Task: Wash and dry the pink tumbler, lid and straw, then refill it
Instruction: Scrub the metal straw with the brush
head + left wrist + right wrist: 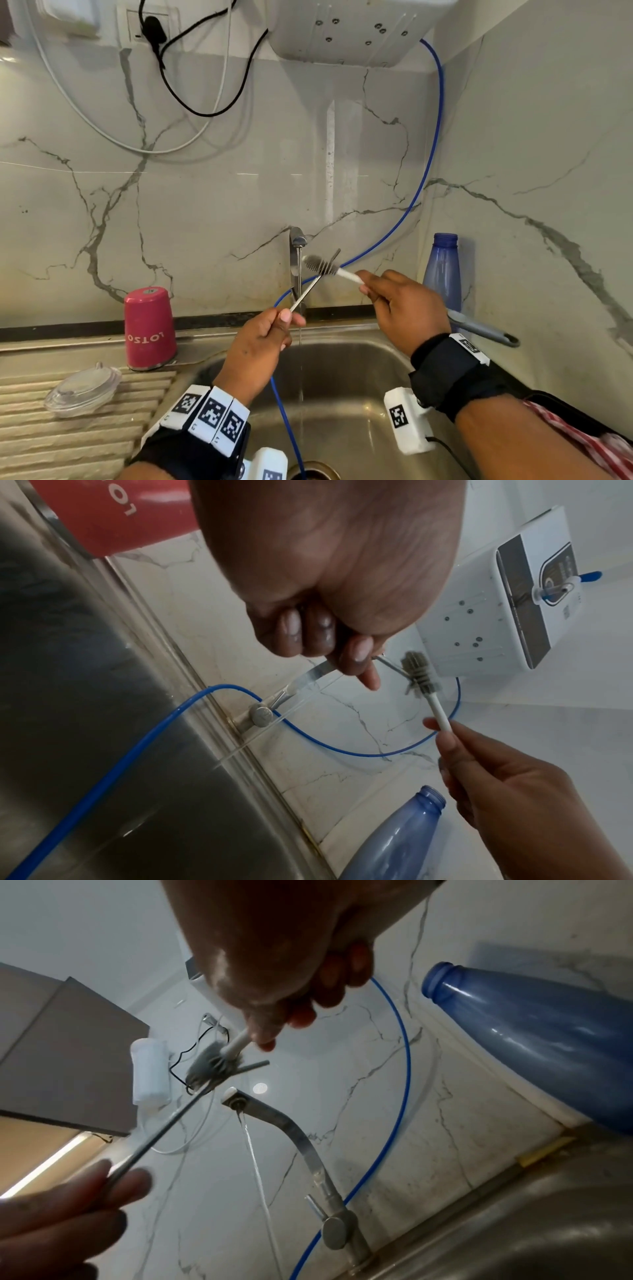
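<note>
At far left the clear lid (82, 390) lies on the ribbed drainboard, the pink tumbler (149, 329) upside down just beyond, both seemingly washed. The left hand (260, 342) pinches the metal straw (313, 282); the right hand (404, 305) pinches a brush (320, 265) against it. Drying and refilling remain.

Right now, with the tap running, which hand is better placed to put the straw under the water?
Probably the left hand: it already pinches the metal straw just beside the water stream. The right hand holds the small brush against the straw.
</note>
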Demonstrator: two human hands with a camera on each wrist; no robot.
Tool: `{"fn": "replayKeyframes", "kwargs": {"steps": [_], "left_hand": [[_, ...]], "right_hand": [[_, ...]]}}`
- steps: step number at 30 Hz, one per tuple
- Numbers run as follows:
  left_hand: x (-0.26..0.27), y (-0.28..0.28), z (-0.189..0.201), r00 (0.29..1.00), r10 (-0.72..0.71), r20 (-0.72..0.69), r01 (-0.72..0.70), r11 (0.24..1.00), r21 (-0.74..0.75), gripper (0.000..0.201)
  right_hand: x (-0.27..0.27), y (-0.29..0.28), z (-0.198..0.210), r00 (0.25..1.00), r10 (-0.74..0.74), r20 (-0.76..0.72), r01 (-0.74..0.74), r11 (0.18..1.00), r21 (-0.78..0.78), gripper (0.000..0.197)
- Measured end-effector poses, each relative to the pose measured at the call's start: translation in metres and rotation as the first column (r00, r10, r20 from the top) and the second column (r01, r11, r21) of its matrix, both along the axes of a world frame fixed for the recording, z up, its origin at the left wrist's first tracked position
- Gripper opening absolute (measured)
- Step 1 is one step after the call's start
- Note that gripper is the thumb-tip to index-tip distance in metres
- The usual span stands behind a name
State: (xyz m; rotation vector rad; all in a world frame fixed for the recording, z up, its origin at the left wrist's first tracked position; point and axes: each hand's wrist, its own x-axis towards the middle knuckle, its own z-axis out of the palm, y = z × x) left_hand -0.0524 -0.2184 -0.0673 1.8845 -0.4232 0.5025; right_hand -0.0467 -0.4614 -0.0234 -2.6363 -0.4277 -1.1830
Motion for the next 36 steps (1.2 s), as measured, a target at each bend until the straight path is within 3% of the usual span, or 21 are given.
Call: {"fn": "replayKeyframes", "kwargs": {"steps": [2, 5, 9, 11, 14, 18, 22, 25, 29, 33, 36], "left_hand": [[0.000, -0.001, 0.001, 0.999, 0.015, 0.046, -0.014, 1.000, -0.014, 0.021], [0.001, 0.001, 0.002, 0.995, 0.050, 0.081, -0.050, 0.999, -0.002, 0.023], [0.000, 0.003, 0.002, 0.993, 0.067, 0.102, -0.064, 0.997, -0.033, 0.033], [0.001, 0.003, 0.002, 0.993, 0.070, 0.093, -0.064, 0.996, -0.062, 0.036], [0.000, 0.001, 0.004, 0.997, 0.065, 0.049, -0.061, 0.995, -0.077, 0.037], [-0.001, -0.001, 0.003, 0.999, 0.044, 0.011, -0.044, 0.997, -0.061, 0.040], [-0.001, -0.003, 0.005, 0.998, 0.048, -0.039, -0.050, 0.997, -0.055, 0.042], [-0.002, -0.005, 0.005, 0.998, 0.043, -0.048, -0.045, 0.998, -0.045, 0.044], [-0.003, -0.005, 0.006, 0.997, 0.018, -0.079, -0.024, 0.997, -0.073, 0.044], [-0.005, -0.006, 0.007, 0.997, 0.018, -0.071, -0.022, 0.998, -0.056, 0.047], [-0.005, -0.005, 0.006, 0.998, 0.012, -0.062, -0.013, 1.000, -0.014, 0.049]], "right_hand": [[0.003, -0.001, -0.001, 1.000, -0.013, -0.018, 0.014, 1.000, 0.012, 0.032], [0.009, -0.007, -0.002, 0.993, -0.107, -0.055, 0.114, 0.981, 0.154, 0.033], [0.003, 0.002, -0.001, 0.999, 0.043, -0.004, -0.043, 0.997, 0.065, 0.034], [0.004, 0.004, -0.003, 0.999, 0.024, -0.022, -0.023, 0.999, 0.049, 0.035], [0.005, 0.001, -0.001, 0.999, -0.033, -0.035, 0.038, 0.987, 0.156, 0.036], [-0.007, 0.021, -0.004, 0.995, 0.059, -0.080, -0.065, 0.996, -0.068, 0.036], [0.004, 0.003, 0.001, 0.998, -0.050, -0.046, 0.058, 0.980, 0.192, 0.035], [-0.004, 0.012, -0.003, 0.988, 0.057, -0.143, -0.052, 0.998, 0.038, 0.035], [0.005, 0.004, -0.001, 0.996, -0.012, -0.083, 0.028, 0.980, 0.195, 0.036], [0.001, 0.011, -0.005, 0.976, 0.072, -0.203, -0.067, 0.997, 0.034, 0.037], [0.010, 0.006, -0.005, 0.991, 0.035, -0.130, -0.009, 0.981, 0.196, 0.037]]}}
